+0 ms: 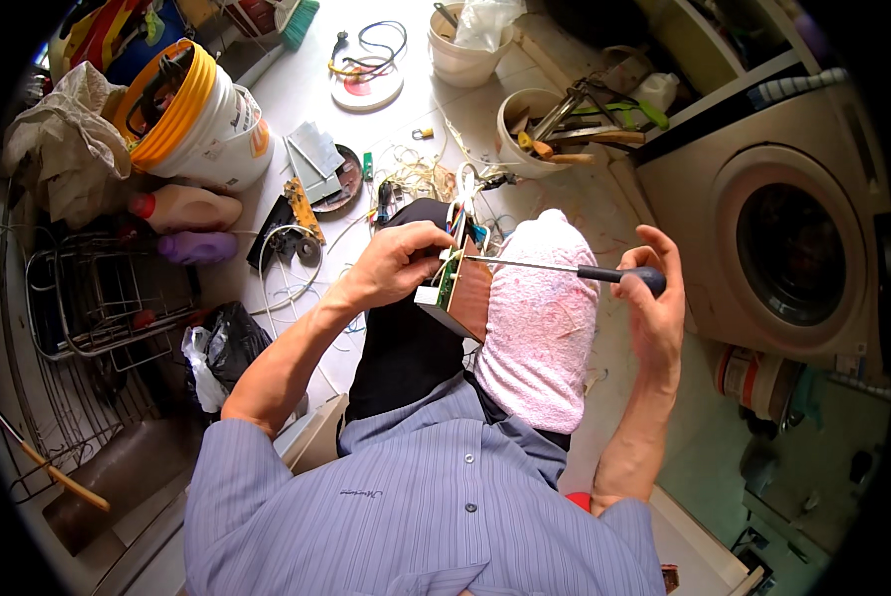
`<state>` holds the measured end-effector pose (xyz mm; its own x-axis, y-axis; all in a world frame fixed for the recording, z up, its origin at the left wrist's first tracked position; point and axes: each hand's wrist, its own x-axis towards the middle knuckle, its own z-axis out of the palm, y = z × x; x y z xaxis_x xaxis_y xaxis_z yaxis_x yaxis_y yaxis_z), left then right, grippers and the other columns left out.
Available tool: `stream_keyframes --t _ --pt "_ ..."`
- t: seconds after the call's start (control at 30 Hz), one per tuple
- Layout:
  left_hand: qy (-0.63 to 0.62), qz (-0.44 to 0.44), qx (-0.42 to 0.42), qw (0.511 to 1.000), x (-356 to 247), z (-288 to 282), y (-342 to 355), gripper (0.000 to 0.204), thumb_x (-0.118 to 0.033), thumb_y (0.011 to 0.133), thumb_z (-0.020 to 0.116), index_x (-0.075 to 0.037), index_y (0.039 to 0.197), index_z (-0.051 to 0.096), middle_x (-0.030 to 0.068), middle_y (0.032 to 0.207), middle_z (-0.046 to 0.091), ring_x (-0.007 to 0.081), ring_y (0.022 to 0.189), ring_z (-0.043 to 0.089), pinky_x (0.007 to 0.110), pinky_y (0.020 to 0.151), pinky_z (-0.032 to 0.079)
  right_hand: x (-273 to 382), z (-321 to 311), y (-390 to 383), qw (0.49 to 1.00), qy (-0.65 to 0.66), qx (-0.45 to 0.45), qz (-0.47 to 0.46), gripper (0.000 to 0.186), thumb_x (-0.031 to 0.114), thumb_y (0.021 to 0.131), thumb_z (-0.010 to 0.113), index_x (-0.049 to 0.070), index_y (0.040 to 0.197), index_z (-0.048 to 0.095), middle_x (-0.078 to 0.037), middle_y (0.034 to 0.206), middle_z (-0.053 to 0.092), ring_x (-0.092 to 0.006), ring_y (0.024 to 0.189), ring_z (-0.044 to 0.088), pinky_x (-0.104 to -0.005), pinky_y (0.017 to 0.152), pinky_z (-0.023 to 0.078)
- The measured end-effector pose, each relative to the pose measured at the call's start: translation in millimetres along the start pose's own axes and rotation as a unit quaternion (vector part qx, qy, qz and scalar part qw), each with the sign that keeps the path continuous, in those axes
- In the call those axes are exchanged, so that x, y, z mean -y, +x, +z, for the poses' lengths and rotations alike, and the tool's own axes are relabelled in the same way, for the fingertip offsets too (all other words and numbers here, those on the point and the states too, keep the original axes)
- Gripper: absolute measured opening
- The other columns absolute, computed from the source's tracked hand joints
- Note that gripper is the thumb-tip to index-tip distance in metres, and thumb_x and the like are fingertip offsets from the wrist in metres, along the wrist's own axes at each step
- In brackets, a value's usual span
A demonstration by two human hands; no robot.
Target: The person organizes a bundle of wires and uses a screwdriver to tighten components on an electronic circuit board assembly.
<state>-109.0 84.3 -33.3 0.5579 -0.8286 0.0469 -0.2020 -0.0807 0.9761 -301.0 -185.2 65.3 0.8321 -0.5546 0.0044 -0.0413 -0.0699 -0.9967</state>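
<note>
A circuit board unit (473, 298) with a flat brown face, a green edge and a white connector stands tilted over my lap. My left hand (401, 260) is closed at its upper left edge, with the fingertips pinching beside thin wires; the exact grip is partly hidden. My right hand (656, 283) grips the dark handle of a screwdriver (545, 264), thumb and fingers around its rear end. The long metal shaft points left, and its tip meets the unit's upper edge near my left fingertips. White cables (462, 194) run up from there. A pink towel (543, 328) covers my right thigh.
Loose wires (421, 174), metal plates (313, 159) and a round pan (344, 184) lie on the floor ahead. A tool bucket (525, 129) stands beyond my knees. The washing machine (763, 219) is at right; a white-and-orange bucket (207, 129) and wire rack (98, 288) are at left.
</note>
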Motion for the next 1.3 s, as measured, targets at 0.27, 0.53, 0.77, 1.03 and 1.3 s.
stream_keyframes --t 0.27,0.53,0.77,1.03,1.3 --pt "0.089 0.096 -0.009 0.991 10.7 0.5 0.6 0.026 0.013 0.081 0.061 0.001 0.103 0.068 0.0061 0.082 0.06 0.0157 0.068 0.06 0.028 0.061 0.047 -16.9 -3.8 2.9 1.0 0.027 0.004 -0.008 0.048 0.018 0.094 0.068 0.003 0.136 0.051 -0.001 0.092 0.053 -0.0062 0.08 0.049 -0.0223 0.071 0.041" --pt "0.071 0.078 -0.009 0.994 13.3 0.7 1.2 0.027 0.011 0.082 0.063 0.0 0.106 0.068 0.0058 0.083 0.062 0.0138 0.068 0.06 0.027 0.062 0.048 -20.3 -21.6 13.3 0.995 -0.045 -0.002 0.092 0.037 0.012 0.091 0.067 0.003 0.127 0.058 0.002 0.088 0.052 -0.0056 0.08 0.049 -0.0228 0.07 0.041" --pt "0.009 0.03 -0.009 0.999 14.9 0.1 1.4 0.025 0.011 0.083 0.064 0.001 0.105 0.068 0.005 0.083 0.061 0.011 0.069 0.059 0.026 0.062 0.047 -14.4 -8.3 11.8 1.0 -0.02 -0.011 0.017 0.034 0.018 0.094 0.069 0.004 0.123 0.061 0.002 0.085 0.052 -0.0059 0.069 0.048 -0.0215 0.061 0.038" --pt "0.091 0.117 -0.008 0.989 12.4 0.5 4.2 0.025 0.012 0.082 0.064 0.0 0.103 0.069 0.0063 0.082 0.061 0.0149 0.07 0.06 0.028 0.064 0.048 -12.4 2.3 4.1 0.999 0.048 -0.022 0.014 0.042 0.025 0.094 0.073 0.0 0.124 0.058 0.001 0.084 0.052 -0.0062 0.067 0.049 -0.0208 0.062 0.04" --pt "0.089 0.1 0.0 0.991 15.9 -2.0 4.3 0.027 0.01 0.082 0.066 -0.001 0.106 0.069 0.0041 0.085 0.064 0.0115 0.074 0.059 0.027 0.066 0.048 -27.9 -20.9 12.6 0.998 0.009 -0.005 0.066 0.045 0.035 0.099 0.068 0.001 0.127 0.056 0.003 0.079 0.051 -0.0058 0.065 0.048 -0.0205 0.06 0.04"
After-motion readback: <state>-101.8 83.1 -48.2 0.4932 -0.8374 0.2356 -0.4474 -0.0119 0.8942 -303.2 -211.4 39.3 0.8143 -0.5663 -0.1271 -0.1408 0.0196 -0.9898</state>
